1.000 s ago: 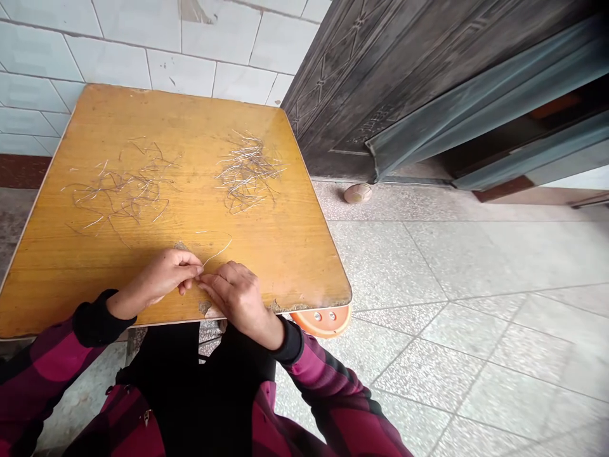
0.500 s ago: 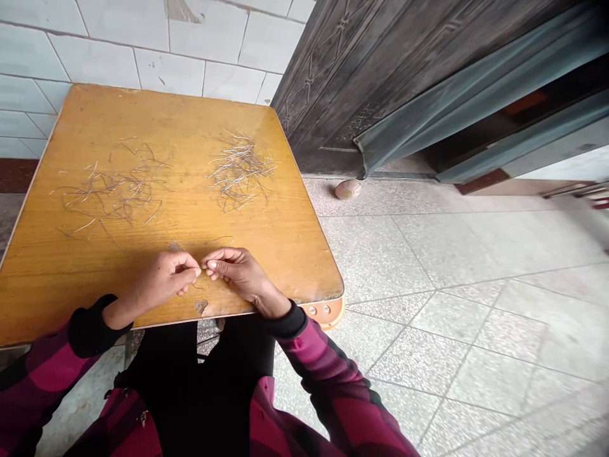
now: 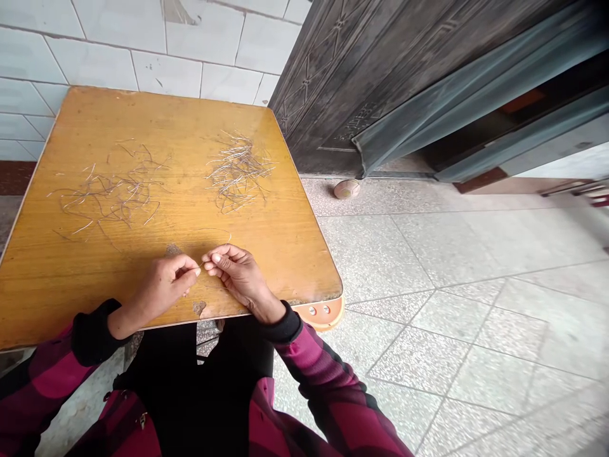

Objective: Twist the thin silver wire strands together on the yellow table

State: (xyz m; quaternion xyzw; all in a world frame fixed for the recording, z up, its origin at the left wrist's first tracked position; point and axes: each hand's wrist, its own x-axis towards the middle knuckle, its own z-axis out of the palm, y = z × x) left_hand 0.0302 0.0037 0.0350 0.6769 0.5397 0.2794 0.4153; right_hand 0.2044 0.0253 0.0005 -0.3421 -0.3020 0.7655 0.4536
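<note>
Close to the front edge of the wooden table (image 3: 266, 254), my left hand (image 3: 164, 282) and my right hand (image 3: 238, 273) face each other, fingertips almost touching. Both are closed in a pinch on a thin wire (image 3: 200, 264), of which a short piece shows between them. A fine curved end of wire rises past my right fingers. Beyond my left hand lies a loose, spread-out heap of bent wires (image 3: 118, 193). A denser heap of straighter, shinier wires (image 3: 240, 168) lies beyond my right hand.
White wall tiles (image 3: 166, 76) border the table's far side. At the right are a dark carved door (image 3: 328, 95), a grey-green curtain (image 3: 428, 108) and a round object (image 3: 347, 188) on the tiled floor (image 3: 404, 254). An orange plastic edge (image 3: 328, 314) juts from under the table's front right corner.
My hands have drawn slightly apart, and a short piece of wire now shows between the fingertips. The curved wire end above my right hand has shifted. Both heaps look unchanged.
</note>
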